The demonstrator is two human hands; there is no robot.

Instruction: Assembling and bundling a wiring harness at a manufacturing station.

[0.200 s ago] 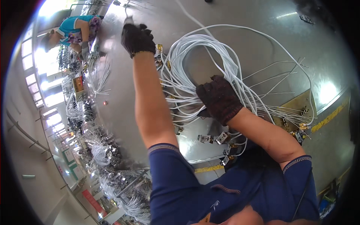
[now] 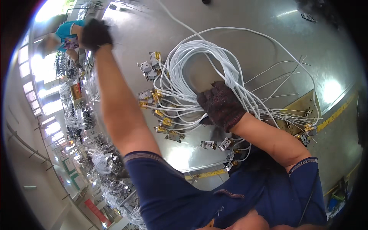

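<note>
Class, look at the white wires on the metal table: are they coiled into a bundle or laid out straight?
Coiled. The white wires loop round in a ring on the metal table, and the gloved right hand grips one side of it.

L hand: dark knit glove | R hand: same | navy short sleeves, orange-stitched hems

Person in teal (far left), wire heaps

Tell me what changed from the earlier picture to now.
The left hand in its dark glove swung further out to the left, away from the coil of white wires, arm stretched. The right hand stayed pressed on the coil, and the metal table looks unchanged.
</note>
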